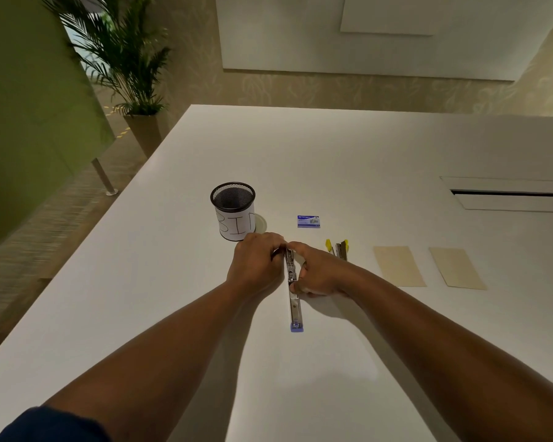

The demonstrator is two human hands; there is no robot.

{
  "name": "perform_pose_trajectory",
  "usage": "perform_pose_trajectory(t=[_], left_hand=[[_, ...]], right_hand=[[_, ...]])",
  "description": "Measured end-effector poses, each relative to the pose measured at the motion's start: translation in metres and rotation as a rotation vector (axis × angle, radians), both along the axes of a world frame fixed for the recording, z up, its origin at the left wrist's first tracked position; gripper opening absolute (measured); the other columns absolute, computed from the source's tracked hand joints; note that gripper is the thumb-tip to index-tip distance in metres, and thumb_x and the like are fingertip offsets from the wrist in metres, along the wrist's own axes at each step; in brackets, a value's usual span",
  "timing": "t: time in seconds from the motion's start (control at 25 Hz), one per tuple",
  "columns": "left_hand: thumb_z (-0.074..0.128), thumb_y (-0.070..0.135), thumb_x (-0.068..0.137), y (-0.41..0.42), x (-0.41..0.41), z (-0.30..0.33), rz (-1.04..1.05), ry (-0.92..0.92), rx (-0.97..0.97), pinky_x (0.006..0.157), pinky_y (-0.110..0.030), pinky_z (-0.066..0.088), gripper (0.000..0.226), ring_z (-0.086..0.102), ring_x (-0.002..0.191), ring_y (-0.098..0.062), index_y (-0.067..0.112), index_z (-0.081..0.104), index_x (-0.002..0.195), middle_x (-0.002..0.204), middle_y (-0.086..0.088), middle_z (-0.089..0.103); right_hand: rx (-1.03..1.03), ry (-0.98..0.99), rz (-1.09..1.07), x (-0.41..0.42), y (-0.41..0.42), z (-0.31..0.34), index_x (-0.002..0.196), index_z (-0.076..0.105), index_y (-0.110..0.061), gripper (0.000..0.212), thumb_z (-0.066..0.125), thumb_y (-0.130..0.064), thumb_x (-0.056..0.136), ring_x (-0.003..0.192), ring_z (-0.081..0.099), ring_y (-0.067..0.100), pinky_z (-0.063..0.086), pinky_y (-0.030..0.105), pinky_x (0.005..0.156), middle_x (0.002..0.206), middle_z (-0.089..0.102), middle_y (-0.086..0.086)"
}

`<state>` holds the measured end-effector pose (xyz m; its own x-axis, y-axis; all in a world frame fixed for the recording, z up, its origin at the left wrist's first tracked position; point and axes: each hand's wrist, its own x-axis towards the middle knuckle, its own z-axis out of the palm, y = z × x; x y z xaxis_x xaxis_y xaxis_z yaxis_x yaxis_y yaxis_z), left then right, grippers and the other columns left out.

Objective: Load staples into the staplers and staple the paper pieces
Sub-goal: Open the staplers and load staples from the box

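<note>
Looks like they're only on the loading bit; the purple stapler (pixel 292 282) lies flipped open on the counter (pixel 364 148), left hand (pixel 256 263) and right hand (pixel 320 272) both with fingers curled round its far end, can't tell if a strip is in yet; yellow stapler (pixel 338 249) sits open just beside, untouched; staple box (pixel 308 221) behind; two paper pieces (pixel 398 265) off to the right, not stapled as far as I can see; mesh bin (pixel 233 210) looks empty, though I can't see its bottom.
</note>
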<state>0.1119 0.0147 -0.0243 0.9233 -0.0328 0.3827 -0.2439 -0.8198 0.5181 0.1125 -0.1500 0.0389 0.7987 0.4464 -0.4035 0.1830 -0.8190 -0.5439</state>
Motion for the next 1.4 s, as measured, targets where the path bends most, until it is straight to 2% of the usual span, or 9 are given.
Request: perform_pose_trajectory(t=[0.2,0.36,0.48,0.64,0.76,0.92,1.16,1.32,1.4], left_hand=[[0.052,0.018,0.085,-0.001,-0.002,0.003,-0.013,-0.008,-0.029,0.059,-0.033,0.048,0.022,0.058,0.065,-0.01,0.028,0.061,0.068,0.062,0.012,0.059],[0.049,0.02,0.09,0.003,0.003,0.001,-0.044,-0.001,-0.048,0.066,-0.034,0.052,0.027,0.063,0.072,-0.01,0.025,0.074,0.081,0.073,0.011,0.069],[0.046,0.028,0.093,0.003,0.005,-0.004,-0.028,0.022,-0.049,0.068,-0.041,0.053,0.03,0.063,0.072,-0.014,0.022,0.072,0.078,0.073,0.005,0.069],[0.044,0.031,0.095,0.004,0.007,-0.006,-0.007,0.042,-0.035,0.065,-0.043,0.05,0.033,0.059,0.069,-0.015,0.02,0.064,0.071,0.069,0.003,0.063],[0.044,0.034,0.095,0.002,0.004,-0.003,0.019,0.044,-0.028,0.066,-0.044,0.05,0.035,0.06,0.072,-0.016,0.02,0.065,0.071,0.073,0.003,0.066],[0.053,0.036,0.09,0.001,0.001,0.002,0.019,0.032,-0.036,0.068,-0.04,0.052,0.027,0.063,0.075,-0.013,0.024,0.073,0.076,0.078,0.008,0.071],[0.057,0.043,0.091,0.002,0.001,0.003,0.023,0.042,-0.052,0.07,-0.037,0.054,0.027,0.064,0.078,-0.01,0.026,0.078,0.084,0.085,0.01,0.075],[0.053,0.043,0.09,0.001,0.001,0.004,0.035,0.043,-0.035,0.068,-0.036,0.055,0.029,0.064,0.075,-0.01,0.026,0.077,0.083,0.082,0.01,0.073],[0.053,0.041,0.091,0.0,0.0,0.005,0.036,0.064,-0.034,0.068,-0.037,0.056,0.03,0.065,0.075,-0.011,0.025,0.076,0.081,0.082,0.008,0.073]], right_hand=[[0.015,0.004,-0.015,0.002,0.0,-0.002,0.157,0.023,-0.03,0.09,0.077,-0.017,0.087,0.08,0.063,0.02,0.05,0.028,0.068,0.1,0.066,0.006],[0.04,-0.004,-0.042,0.0,-0.001,-0.007,0.145,0.035,-0.03,0.072,0.076,-0.018,0.087,0.081,0.063,0.024,0.052,0.036,0.074,0.095,0.067,0.006],[0.089,-0.013,-0.057,-0.004,-0.004,-0.01,0.134,0.042,-0.03,0.056,0.074,-0.016,0.09,0.073,0.061,0.018,0.05,0.034,0.071,0.085,0.07,0.005],[0.174,-0.055,-0.072,-0.009,-0.006,-0.018,0.126,0.042,-0.032,0.051,0.072,-0.012,0.089,0.068,0.059,0.022,0.057,0.048,0.082,0.074,0.067,0.006],[0.214,-0.127,-0.091,-0.017,-0.008,-0.024,0.119,0.042,-0.037,0.047,0.07,-0.014,0.088,0.081,0.068,0.032,0.058,0.054,0.086,0.082,0.07,0.009],[0.231,-0.172,-0.109,-0.021,-0.009,-0.028,0.115,0.043,-0.042,0.048,0.073,-0.017,0.087,0.092,0.065,0.021,0.056,0.052,0.089,0.09,0.061,-0.008],[0.233,-0.183,-0.137,-0.021,-0.009,-0.029,0.135,0.04,-0.046,0.066,0.076,-0.021,0.086,0.087,0.062,0.013,0.054,0.047,0.089,0.093,0.058,-0.013],[0.209,-0.186,-0.14,-0.021,-0.01,-0.031,0.139,0.046,-0.04,0.061,0.076,-0.024,0.088,0.081,0.057,0.004,0.053,0.043,0.092,0.096,0.059,-0.016],[0.214,-0.179,-0.131,-0.02,-0.01,-0.029,0.134,0.046,-0.04,0.057,0.076,-0.024,0.088,0.089,0.06,0.009,0.053,0.044,0.092,0.097,0.059,-0.014]])
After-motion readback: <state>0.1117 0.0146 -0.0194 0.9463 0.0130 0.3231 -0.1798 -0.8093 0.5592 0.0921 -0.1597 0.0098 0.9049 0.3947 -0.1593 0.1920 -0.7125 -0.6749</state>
